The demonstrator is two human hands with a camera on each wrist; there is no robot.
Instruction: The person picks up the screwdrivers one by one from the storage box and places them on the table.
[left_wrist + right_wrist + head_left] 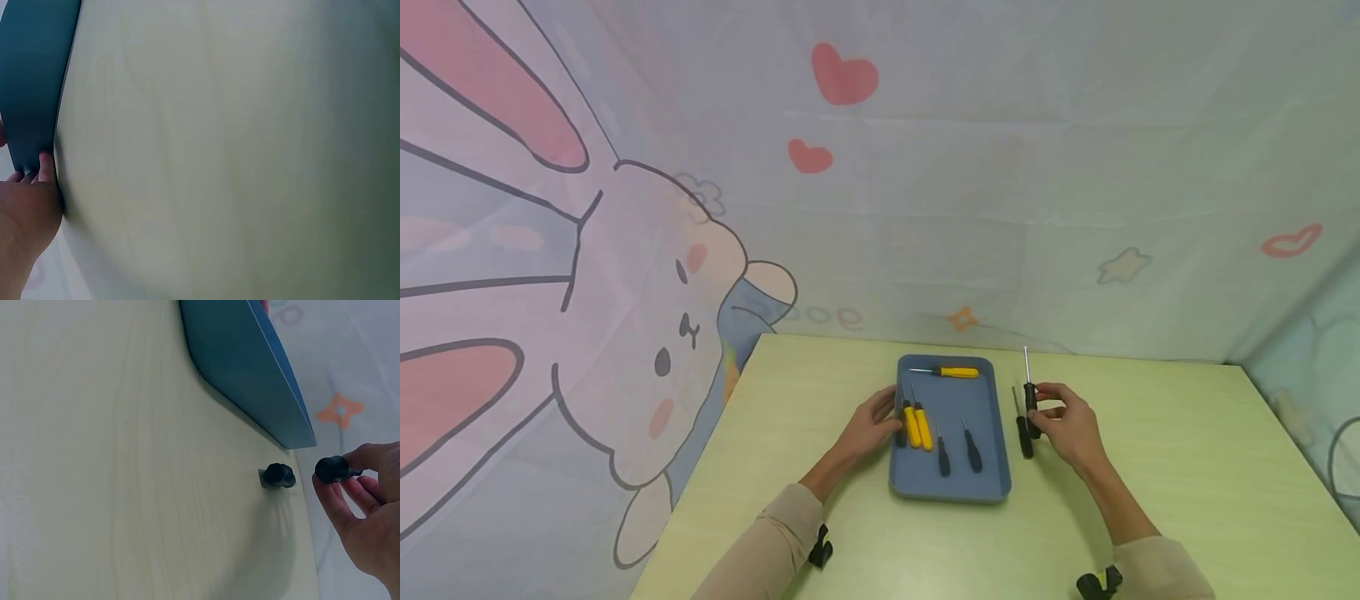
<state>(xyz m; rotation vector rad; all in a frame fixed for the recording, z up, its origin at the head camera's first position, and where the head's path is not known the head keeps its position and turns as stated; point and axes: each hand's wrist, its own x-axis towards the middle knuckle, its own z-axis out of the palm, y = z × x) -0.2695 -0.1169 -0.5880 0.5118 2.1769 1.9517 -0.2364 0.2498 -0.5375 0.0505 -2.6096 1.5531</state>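
Observation:
My right hand (1070, 425) pinches the handle of a black screwdriver (1031, 404) between thumb and fingers, its shank pointing away from me. Just left of it a second black screwdriver (1025, 437) lies on the table; the right wrist view shows both handle ends. At the blue-grey tray (951, 498), my left hand (867, 429) grips the left side wall, thumb at the rim and fingers along the outside. Inside the tray lie three yellow screwdrivers, one crosswise (958, 372) at the far end, and black ones, including a middle one (973, 454). Another dark handle is partly hidden near my left thumb.
The pale wooden table (1187, 467) extends on both sides of the tray. A printed cloth (1000, 183) with hearts and a rabbit hangs right behind the table's far edge. At the far right a dark cable (1333, 458) loops beside the table.

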